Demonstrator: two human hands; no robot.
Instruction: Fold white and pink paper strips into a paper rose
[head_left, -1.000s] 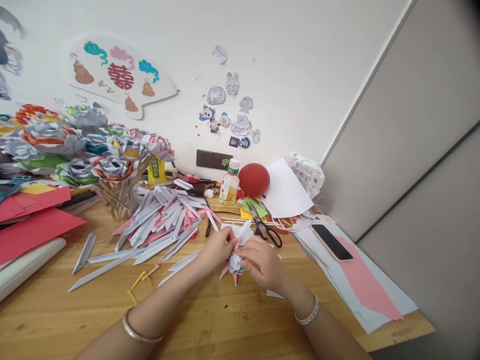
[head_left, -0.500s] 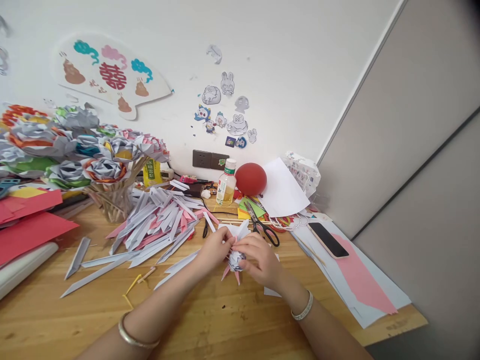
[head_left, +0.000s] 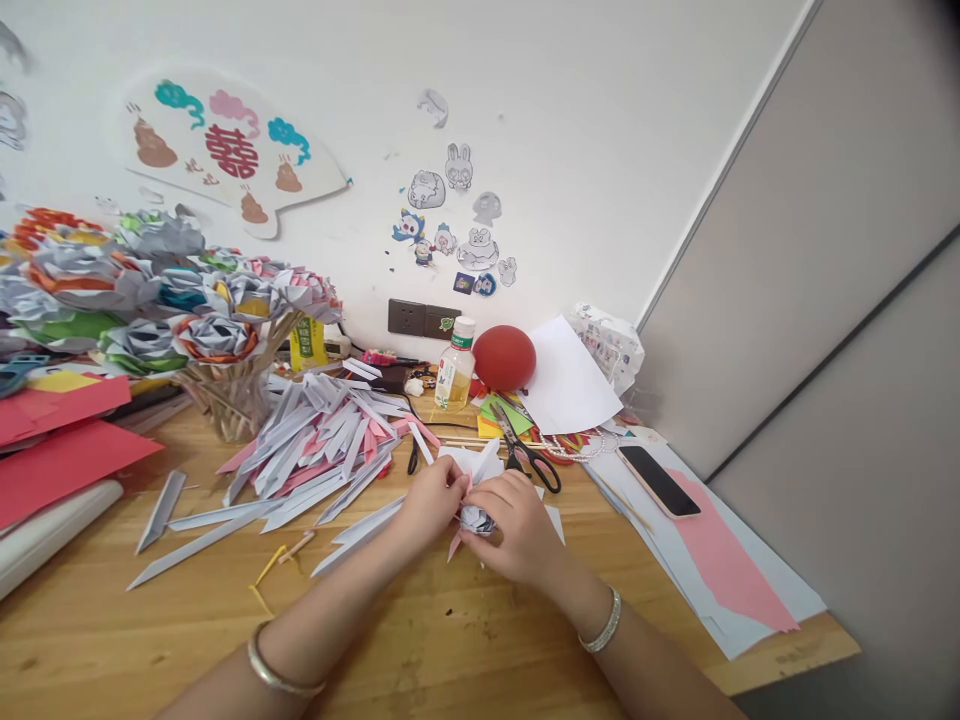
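Observation:
Both my hands meet over a small paper flower [head_left: 475, 519] of grey-white and pink folded strips, just above the wooden table [head_left: 420, 640]. My left hand [head_left: 429, 505] pinches the flower's left side with its fingers closed. My right hand [head_left: 514, 525] curls over the flower from the right and covers most of it. A pink point sticks out below the hands. A pile of folded grey and pink paper strips [head_left: 322, 445] lies just left of my hands, and black-handled scissors [head_left: 525, 450] lie just behind them.
A vase of finished paper flowers [head_left: 225, 345] stands at the back left beside red paper sheets [head_left: 60, 455]. A small bottle [head_left: 456, 365], a red balloon [head_left: 504, 357], white paper [head_left: 570, 385] and a phone [head_left: 658, 480] sit behind and right. The table edge runs along the right.
My right hand has closed further over the paper flower and turned it a little. Both hands stay at the same spot.

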